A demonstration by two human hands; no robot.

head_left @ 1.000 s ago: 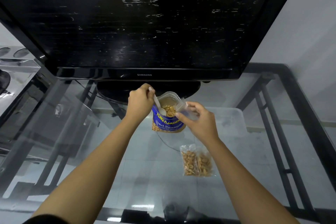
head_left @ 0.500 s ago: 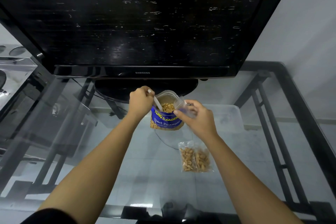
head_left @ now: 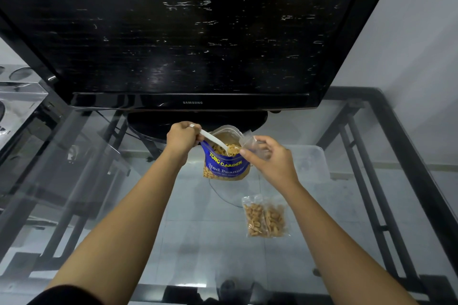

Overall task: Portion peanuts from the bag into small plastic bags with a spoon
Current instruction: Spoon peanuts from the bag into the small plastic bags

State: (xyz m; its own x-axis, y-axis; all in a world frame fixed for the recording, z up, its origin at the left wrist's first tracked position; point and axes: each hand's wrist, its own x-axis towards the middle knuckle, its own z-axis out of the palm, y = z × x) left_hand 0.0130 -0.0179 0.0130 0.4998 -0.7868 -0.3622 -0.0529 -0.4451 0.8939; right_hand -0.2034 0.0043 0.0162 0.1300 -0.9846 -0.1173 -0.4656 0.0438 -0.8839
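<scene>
A blue peanut bag (head_left: pixel 225 164) stands open on the glass table, with peanuts visible inside. My left hand (head_left: pixel 182 136) grips the handle of a white plastic spoon (head_left: pixel 213 141). The spoon's bowl carries peanuts at the bag's mouth, right beside a small clear plastic bag (head_left: pixel 252 144). My right hand (head_left: pixel 269 160) pinches that small bag at the peanut bag's right rim. Nearer to me on the table lie two filled small bags of peanuts (head_left: pixel 264 218).
A large black television (head_left: pixel 188 32) on an oval stand looms just behind the peanut bag. The glass table (head_left: pixel 203 250) has a black metal frame along its right edge. A clear plastic box (head_left: pixel 309 163) shows to the right of my right hand.
The spoon has lifted out of the peanut bag with peanuts on it and swung right to the small bag's opening. My right hand kept the small bag in place.
</scene>
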